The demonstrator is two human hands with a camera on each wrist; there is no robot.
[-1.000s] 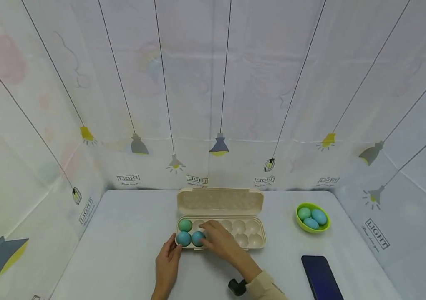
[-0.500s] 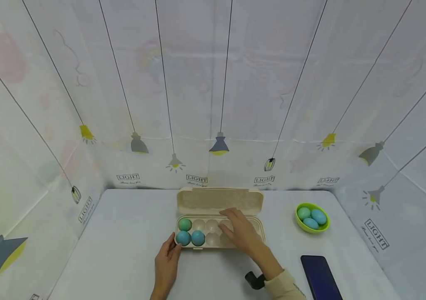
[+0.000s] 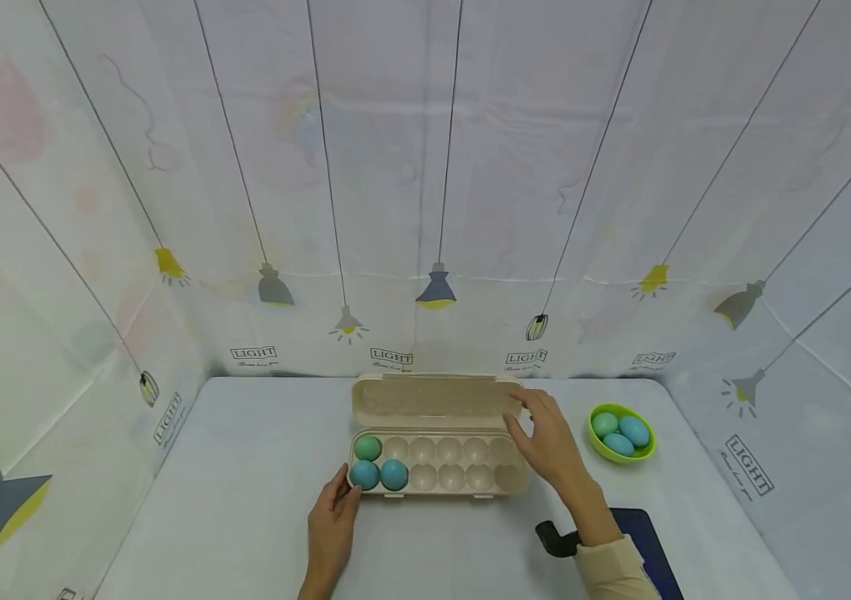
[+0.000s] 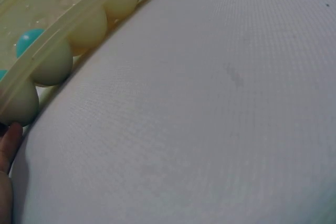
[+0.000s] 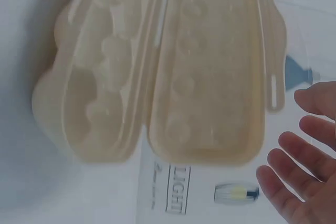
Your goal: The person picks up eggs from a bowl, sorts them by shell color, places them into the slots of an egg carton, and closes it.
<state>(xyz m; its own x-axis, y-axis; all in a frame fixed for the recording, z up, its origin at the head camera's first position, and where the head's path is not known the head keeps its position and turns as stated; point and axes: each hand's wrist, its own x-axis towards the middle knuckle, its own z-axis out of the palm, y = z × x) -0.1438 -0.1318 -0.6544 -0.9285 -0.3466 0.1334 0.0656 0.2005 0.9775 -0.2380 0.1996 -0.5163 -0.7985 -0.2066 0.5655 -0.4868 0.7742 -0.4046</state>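
An egg carton (image 3: pixel 436 402) lies with its lid raised, a green egg (image 3: pixel 368 447) and two blue eggs (image 3: pixel 394 475) in the cups at its left end. My left hand (image 3: pixel 331 527) holds that end; in the left wrist view a fingertip (image 4: pixel 11 140) touches the bottom of an end cup. Over by the carton's right end hovers my right hand (image 3: pixel 551 442), fingers spread and nothing in them. The right wrist view has this hand (image 5: pixel 310 166) beyond the lid (image 5: pixel 210 66), apart from it.
To the right stands a lime-green bowl (image 3: pixel 607 452) with a green egg (image 3: pixel 605 424) and two blue eggs (image 3: pixel 634 431). A dark phone (image 3: pixel 650 550) lies nearer the front, partly behind my right forearm. A white curtain with printed lamps (image 3: pixel 436 287) encloses the table.
My right hand has left the blue egg in the carton's front row and moved right, past the carton's right end. My left hand has kept its place.
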